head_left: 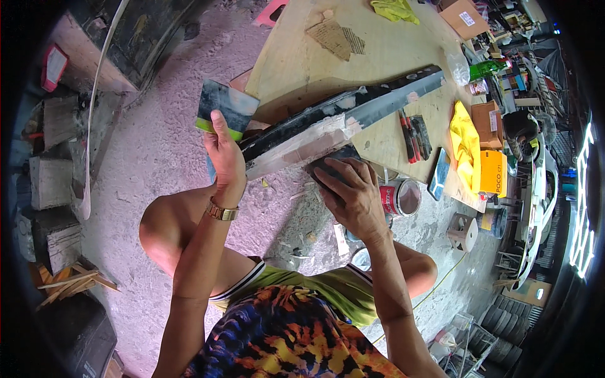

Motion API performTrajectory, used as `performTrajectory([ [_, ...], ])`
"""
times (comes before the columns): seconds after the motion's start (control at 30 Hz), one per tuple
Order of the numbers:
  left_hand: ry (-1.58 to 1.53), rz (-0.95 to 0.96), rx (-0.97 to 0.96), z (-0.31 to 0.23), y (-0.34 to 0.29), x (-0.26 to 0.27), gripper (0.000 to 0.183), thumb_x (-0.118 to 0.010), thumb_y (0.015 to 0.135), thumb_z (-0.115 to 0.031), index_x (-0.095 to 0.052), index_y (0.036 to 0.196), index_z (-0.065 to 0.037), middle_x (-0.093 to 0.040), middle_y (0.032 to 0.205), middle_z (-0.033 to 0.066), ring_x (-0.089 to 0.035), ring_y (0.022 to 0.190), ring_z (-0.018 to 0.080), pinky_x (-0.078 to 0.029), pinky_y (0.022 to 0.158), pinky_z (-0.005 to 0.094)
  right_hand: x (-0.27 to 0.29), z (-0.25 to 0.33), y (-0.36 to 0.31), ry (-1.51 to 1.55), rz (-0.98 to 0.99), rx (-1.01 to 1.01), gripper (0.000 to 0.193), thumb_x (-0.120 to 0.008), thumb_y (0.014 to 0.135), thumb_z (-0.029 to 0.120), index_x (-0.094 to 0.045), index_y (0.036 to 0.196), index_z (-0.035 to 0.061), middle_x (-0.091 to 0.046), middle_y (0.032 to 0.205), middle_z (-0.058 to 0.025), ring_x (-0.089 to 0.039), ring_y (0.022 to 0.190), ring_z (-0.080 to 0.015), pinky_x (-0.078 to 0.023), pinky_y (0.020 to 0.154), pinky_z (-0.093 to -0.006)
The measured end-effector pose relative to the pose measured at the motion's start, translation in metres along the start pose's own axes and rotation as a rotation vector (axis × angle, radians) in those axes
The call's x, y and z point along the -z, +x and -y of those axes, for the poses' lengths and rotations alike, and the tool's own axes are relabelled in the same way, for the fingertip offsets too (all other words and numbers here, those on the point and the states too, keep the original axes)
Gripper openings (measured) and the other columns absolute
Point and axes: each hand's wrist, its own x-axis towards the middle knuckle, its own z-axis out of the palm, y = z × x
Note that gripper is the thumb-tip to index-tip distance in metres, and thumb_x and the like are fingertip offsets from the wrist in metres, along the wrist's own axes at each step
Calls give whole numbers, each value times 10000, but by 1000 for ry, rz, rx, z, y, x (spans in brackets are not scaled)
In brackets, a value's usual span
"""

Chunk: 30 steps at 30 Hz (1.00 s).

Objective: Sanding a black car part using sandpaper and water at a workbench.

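The left arm [196,271] rises from the lower edge, leaning slightly inward, its left hand [228,160] raised in a grip, with the thumb [218,125] pointing up and the other fingers mostly hidden. The right arm [391,283] slants up and inward to a right hand [356,192] held lower, back upward, its fingers [338,171] bent and pointing to the upper left. Both knees are bent and spread wide, outside the forearms

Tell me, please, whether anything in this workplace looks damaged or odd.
Yes. The long dark panel near the picture's centre has pale patches, so its surface looks uneven. On the table, the brown cardboard has ragged edges, as if torn.
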Motion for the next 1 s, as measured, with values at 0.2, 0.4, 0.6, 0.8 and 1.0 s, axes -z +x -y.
performTrajectory([
  [0.2, 48, 39, -72, 0, -1, -1, 502, -485, 986, -489, -578, 1070, -3, -607, 973, 30, -536, 880, 107, -433, 818, 264, -10, 11, 17, -25, -31, 7, 402, -714, 767, 166, -672, 1168, 165, -574, 1243, -50, -504, 1141, -287, -396, 977, -459],
  [0.4, 42, 45, -39, -4, -3, -1, 502, -466, 993, -492, -583, 1041, -6, -609, 965, 28, -537, 878, 104, -434, 816, 262, -21, 11, 21, -40, -29, 14, 383, -711, 778, 180, -672, 1159, 161, -577, 1240, -51, -507, 1136, -284, -387, 976, -461],
  [0.6, 19, 49, -3, -1, 1, 3, 526, -507, 965, -518, -590, 1085, -13, -612, 973, 13, -538, 876, 104, -431, 806, 258, -12, 15, 4, -9, -6, 18, 382, -718, 773, 169, -670, 1151, 146, -587, 1226, -61, -520, 1112, -290, -396, 966, -460],
  [0.8, 8, -9, -22, -8, 7, 4, 531, -508, 968, -510, -576, 1077, 5, -602, 979, 40, -549, 886, 136, -442, 838, 275, 9, 15, -57, 403, -51, -223, 437, -687, 784, 100, -634, 1217, 80, -560, 1287, -136, -504, 1178, -325, -378, 1017, -425],
  [1.0, -135, 167, -61, -71, -14, 12, 350, -653, 918, -278, -543, 1137, -29, -587, 1153, 101, -618, 927, 207, -556, 887, 431, -21, 14, -115, 1834, -499, -517, 519, -560, 952, 332, -497, 1355, 12, -456, 1408, -139, -452, 1299, -256, -394, 1061, -438],
])
